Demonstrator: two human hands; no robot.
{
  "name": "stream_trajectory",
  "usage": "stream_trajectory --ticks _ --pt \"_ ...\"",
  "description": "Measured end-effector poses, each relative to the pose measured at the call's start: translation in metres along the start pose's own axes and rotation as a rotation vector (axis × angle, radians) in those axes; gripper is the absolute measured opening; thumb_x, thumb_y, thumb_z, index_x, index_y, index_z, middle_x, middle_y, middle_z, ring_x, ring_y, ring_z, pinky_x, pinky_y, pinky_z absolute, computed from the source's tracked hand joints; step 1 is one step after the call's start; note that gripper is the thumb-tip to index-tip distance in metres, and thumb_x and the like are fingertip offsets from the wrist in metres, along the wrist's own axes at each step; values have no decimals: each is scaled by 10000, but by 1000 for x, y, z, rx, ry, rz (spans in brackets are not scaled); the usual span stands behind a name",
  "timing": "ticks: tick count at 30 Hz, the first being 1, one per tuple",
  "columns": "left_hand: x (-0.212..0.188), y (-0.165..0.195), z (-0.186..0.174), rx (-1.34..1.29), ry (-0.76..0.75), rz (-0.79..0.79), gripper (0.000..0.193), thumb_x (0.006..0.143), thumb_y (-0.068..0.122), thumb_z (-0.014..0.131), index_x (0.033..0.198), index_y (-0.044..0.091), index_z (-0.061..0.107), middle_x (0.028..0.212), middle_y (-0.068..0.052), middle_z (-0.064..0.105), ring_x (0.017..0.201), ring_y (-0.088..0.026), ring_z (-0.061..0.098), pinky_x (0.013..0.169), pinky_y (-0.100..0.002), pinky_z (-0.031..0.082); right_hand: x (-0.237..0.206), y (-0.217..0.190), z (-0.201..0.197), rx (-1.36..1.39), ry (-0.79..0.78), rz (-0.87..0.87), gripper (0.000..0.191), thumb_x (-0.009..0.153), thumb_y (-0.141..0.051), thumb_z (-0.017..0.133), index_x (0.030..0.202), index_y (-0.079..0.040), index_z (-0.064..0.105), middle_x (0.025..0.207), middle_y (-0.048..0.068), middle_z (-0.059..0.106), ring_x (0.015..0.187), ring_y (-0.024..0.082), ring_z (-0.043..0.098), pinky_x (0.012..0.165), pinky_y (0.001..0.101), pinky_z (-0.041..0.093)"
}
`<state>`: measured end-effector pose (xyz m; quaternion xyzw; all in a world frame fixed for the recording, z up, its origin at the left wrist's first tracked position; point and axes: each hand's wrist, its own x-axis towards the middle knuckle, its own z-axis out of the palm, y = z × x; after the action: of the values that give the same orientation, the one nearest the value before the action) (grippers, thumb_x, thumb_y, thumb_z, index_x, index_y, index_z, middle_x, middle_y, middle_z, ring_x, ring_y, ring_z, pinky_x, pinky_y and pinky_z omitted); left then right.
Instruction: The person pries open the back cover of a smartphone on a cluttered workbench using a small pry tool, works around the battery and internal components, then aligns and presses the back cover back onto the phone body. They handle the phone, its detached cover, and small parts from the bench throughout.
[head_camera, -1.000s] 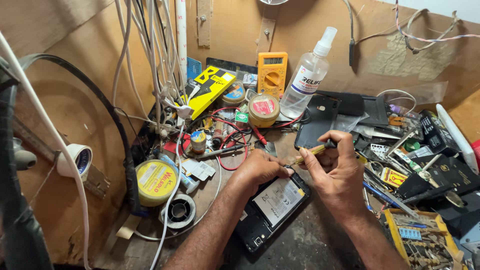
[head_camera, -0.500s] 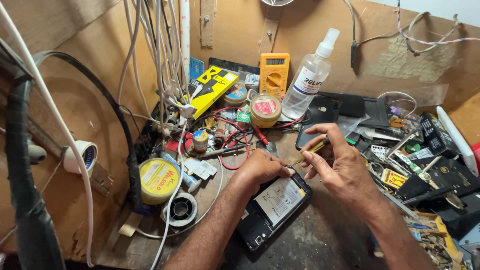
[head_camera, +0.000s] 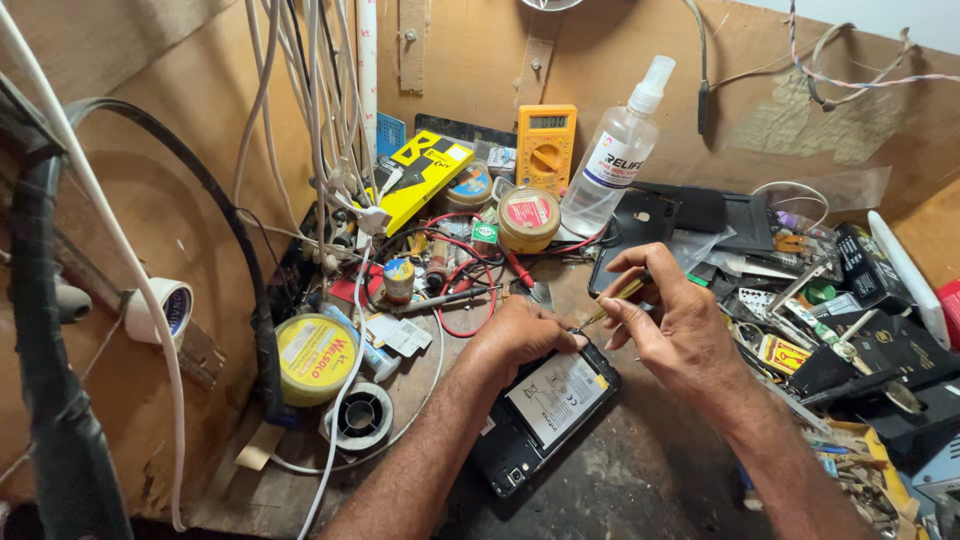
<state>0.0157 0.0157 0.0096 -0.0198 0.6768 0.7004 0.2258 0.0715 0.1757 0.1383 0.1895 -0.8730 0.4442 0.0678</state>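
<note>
Screwdriver (head_camera: 612, 302) in right hand (head_camera: 672, 322) pinch, tip down-left; left hand (head_camera: 520, 335) flat on phone (head_camera: 545, 410).

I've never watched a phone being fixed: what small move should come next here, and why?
Probably a slight turn or press of the screwdriver. The right hand holds it with its tip at the top edge of the opened phone, while the left hand steadies that end.

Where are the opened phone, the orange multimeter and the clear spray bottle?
Opened phone (head_camera: 548, 402): head view, on its exposed battery.
Orange multimeter (head_camera: 545, 150): head view, on its dial.
Clear spray bottle (head_camera: 613, 160): head view, on its labelled body.
</note>
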Motion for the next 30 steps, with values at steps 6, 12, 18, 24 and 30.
stream_trajectory --ticks 6,12,18,24,30 --pt "0 -2 0 -39 -15 9 277 707 82 851 965 -13 817 822 -103 777 680 -171 712 641 -336 592 0 1 5 -128 70 97 250 914 -88 711 1097 -36 549 732 64 698 567 131 678 485 293 556" --pt "1 -2 1 -5 -8 27 283 699 75 848 971 3 825 818 -88 780 672 -152 699 633 -322 582 0 4 3 12 13 -10 242 920 -55 663 1134 -48 549 773 41 691 621 92 700 526 256 589" --pt "-1 -1 -1 -22 7 24 241 704 73 853 924 -18 815 790 -95 766 639 -161 696 605 -340 580 1 5 8 -23 55 -14 240 911 -47 676 1105 -41 536 814 41 679 637 97 693 523 259 590" --pt "1 -1 0 34 3 17 231 711 99 864 904 -20 820 772 -101 761 629 -171 679 586 -349 558 -1 3 7 -79 73 105 243 915 -77 713 1111 -59 570 753 86 690 598 134 678 516 286 547" --pt "2 -4 0 5 18 9 251 710 92 863 932 -17 818 788 -94 768 651 -172 691 605 -344 565 -1 5 7 45 24 -55 281 904 -46 676 1151 -66 544 861 24 698 660 75 679 559 241 575"
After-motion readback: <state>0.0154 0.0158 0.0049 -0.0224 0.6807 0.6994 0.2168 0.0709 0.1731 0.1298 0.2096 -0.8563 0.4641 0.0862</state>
